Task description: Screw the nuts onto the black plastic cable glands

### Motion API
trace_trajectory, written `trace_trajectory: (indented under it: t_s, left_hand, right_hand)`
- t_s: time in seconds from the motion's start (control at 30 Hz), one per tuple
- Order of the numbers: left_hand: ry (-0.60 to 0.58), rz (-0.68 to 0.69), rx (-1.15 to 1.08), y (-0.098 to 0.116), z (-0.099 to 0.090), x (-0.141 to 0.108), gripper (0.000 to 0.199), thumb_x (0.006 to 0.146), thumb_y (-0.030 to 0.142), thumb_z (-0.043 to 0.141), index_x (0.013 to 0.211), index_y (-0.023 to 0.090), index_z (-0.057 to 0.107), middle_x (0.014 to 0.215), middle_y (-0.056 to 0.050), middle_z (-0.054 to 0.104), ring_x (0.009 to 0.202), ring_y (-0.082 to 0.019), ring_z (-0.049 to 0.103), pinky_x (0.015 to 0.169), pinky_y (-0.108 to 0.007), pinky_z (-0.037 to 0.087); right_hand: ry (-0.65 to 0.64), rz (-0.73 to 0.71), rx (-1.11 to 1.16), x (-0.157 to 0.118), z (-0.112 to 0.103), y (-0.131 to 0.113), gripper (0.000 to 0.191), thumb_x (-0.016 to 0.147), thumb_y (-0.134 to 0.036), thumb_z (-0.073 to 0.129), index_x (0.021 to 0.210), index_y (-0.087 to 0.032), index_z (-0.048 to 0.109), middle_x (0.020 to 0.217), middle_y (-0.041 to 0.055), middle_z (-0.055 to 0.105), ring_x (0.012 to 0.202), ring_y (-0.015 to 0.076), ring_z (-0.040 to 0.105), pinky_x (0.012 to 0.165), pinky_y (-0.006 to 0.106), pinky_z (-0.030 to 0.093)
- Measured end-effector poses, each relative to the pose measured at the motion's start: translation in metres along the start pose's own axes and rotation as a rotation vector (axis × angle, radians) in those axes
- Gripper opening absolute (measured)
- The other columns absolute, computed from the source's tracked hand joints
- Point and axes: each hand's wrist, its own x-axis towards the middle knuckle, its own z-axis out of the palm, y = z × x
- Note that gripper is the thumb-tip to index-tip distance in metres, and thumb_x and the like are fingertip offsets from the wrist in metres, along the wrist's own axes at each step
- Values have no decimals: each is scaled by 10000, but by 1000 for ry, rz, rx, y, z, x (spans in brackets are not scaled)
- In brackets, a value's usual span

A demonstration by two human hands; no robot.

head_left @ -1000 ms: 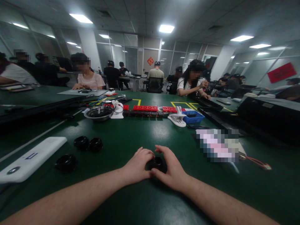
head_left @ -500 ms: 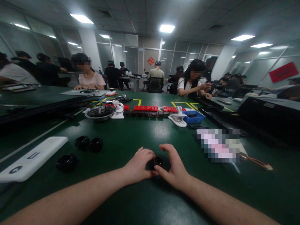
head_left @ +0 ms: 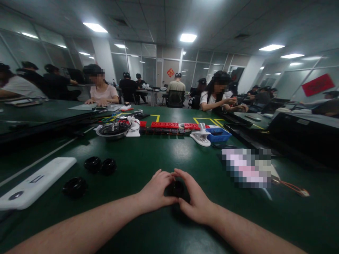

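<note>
My left hand [head_left: 160, 187] and my right hand [head_left: 194, 195] curve toward each other low over the table's middle, fingers bent and fingertips nearly meeting. Between them sits a small dark round part [head_left: 178, 189], enclosed by both hands; its lower side and finer detail are lost in shadow. On the left are glossy black ring-like parts: one [head_left: 75, 187] nearer me, and two more side by side, a left one [head_left: 92, 164] and a right one [head_left: 108, 166].
A white power-bank-like slab [head_left: 39, 181] lies at left. Farther back are a metal bowl [head_left: 112, 137], a red strip [head_left: 164, 125], a white clip [head_left: 201, 135] and a blue tray [head_left: 224, 135]. A pixelated bundle [head_left: 246, 167] with orange wires rests at right. Co-workers sit across the table.
My right fingers have closed in toward the left hand, their tips now near the left fingertips. The dark round part sits slightly lower in view. The whole view has shifted slightly downward.
</note>
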Motion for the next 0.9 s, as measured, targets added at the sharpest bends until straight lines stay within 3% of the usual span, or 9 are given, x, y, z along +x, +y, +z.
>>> trace_trajectory:
  t_s: [0.23,0.33,0.47,0.6,0.77,0.9]
  left_hand:
    - [-5,-3,3,3,-3,-1,311,655,344,646,913,198,553,1015,-50,552,1012,-229,479,1008,-507,185]
    - [0,-8,3,5,-3,-1,338,639,307,653,939,195,547,1018,-50,553,1013,-229,480,1015,-502,176]
    - [6,0,18,5,-2,-1,386,652,314,634,1010,204,540,1053,-54,546,1041,-241,466,1011,-510,176]
    - [4,0,28,6,-2,-2,315,641,316,642,921,196,561,1021,-50,557,1018,-237,481,1005,-503,193]
    - [40,-19,-21,5,-2,-2,344,645,290,636,954,206,509,993,-36,567,982,-220,505,999,-512,202]
    - [46,-20,-18,3,0,-1,291,635,284,643,888,199,526,989,-35,559,982,-220,499,1003,-500,204]
  right_hand:
    - [127,196,-138,4,1,1,642,622,-299,655,1175,-171,354,997,98,504,916,259,512,817,435,428]
    - [65,146,-128,4,0,-1,536,673,-228,586,1161,-173,371,943,83,535,876,238,528,806,424,436]
    - [19,-17,-75,2,-1,-5,573,677,-139,456,1229,-176,307,1146,114,484,1052,247,468,899,433,386]
    - [58,56,-135,3,1,-4,611,681,-178,503,1251,-172,284,1189,126,451,1099,267,433,923,459,359]
    - [122,152,-180,5,4,1,599,674,-281,609,1198,-168,342,1041,116,502,956,265,506,834,453,428]
    - [62,120,-158,4,2,1,535,709,-197,535,1208,-186,341,969,83,558,906,238,544,826,445,444]
